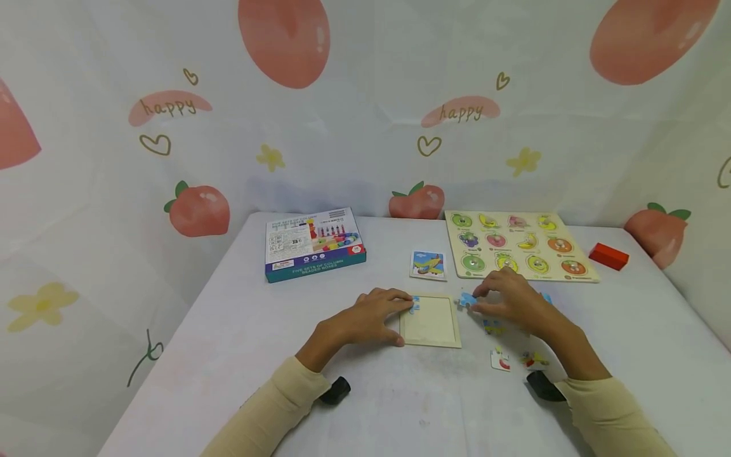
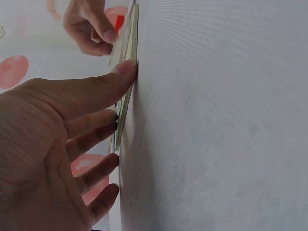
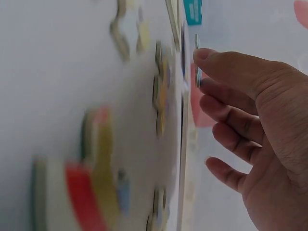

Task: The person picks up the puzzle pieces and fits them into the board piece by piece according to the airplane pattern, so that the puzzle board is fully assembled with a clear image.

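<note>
As the left hand touches one frame, the right pinches one piece.

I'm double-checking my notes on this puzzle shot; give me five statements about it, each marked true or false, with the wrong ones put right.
1. The right hand pinches a blue puzzle piece. True.
2. The red block lies to the left of the fruit board. False: it lies to the right.
3. The picture card shows a yellow plane. True.
4. The left hand holds the red block. False: it touches the wooden tray.
5. The wooden tray is filled with pieces. False: a blue piece shows at its far left corner, and most of it is bare.
</note>
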`<state>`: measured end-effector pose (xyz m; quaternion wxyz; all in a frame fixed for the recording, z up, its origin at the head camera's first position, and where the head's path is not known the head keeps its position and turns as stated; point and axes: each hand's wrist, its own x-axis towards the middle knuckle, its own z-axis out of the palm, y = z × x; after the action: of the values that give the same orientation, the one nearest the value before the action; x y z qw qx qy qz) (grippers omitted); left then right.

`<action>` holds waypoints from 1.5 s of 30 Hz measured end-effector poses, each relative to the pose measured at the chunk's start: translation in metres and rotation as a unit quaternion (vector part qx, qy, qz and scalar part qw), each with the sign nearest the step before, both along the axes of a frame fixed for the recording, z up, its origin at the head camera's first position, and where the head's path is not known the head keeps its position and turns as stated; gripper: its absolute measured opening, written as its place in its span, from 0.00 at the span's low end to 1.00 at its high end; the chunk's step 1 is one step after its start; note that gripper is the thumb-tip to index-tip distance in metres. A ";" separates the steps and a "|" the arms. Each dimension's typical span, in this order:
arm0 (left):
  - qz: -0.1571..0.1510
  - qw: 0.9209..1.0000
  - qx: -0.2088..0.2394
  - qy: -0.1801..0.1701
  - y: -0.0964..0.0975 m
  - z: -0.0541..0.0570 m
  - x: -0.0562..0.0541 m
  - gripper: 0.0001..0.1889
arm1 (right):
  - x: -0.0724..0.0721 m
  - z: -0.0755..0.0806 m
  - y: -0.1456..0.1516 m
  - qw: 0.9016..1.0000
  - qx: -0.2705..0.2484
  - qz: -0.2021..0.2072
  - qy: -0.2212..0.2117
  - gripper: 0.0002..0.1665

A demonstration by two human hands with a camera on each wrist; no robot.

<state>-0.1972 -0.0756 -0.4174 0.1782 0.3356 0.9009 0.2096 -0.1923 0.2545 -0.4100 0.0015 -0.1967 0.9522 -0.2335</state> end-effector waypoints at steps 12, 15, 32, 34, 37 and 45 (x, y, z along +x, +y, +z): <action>-0.008 1.000 -0.002 0.006 -0.002 0.001 -0.001 0.41 | -0.006 0.000 -0.034 0.998 0.015 0.048 0.021 0.10; -0.010 1.000 0.000 0.007 -0.001 0.001 -0.001 0.40 | -0.008 -0.001 -0.042 0.998 0.015 0.060 0.025 0.09; -0.011 1.000 -0.001 0.005 0.000 0.002 -0.001 0.40 | -0.020 -0.009 -0.062 0.996 0.029 0.087 0.006 0.12; -0.011 1.000 -0.001 0.004 0.000 0.003 0.000 0.40 | -0.021 -0.010 -0.063 0.995 0.029 0.094 0.013 0.12; -0.010 1.000 0.000 0.002 0.000 0.004 0.000 0.40 | -0.022 -0.011 -0.064 0.994 0.026 0.101 0.019 0.11; -0.012 1.000 0.002 0.006 -0.001 0.002 -0.001 0.40 | -0.021 -0.010 -0.067 0.995 0.021 0.101 0.004 0.13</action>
<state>-0.1978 -0.0762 -0.4151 0.1751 0.3476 0.8975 0.2073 -0.2136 0.1871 -0.4199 0.0251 -0.2925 0.9322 -0.2118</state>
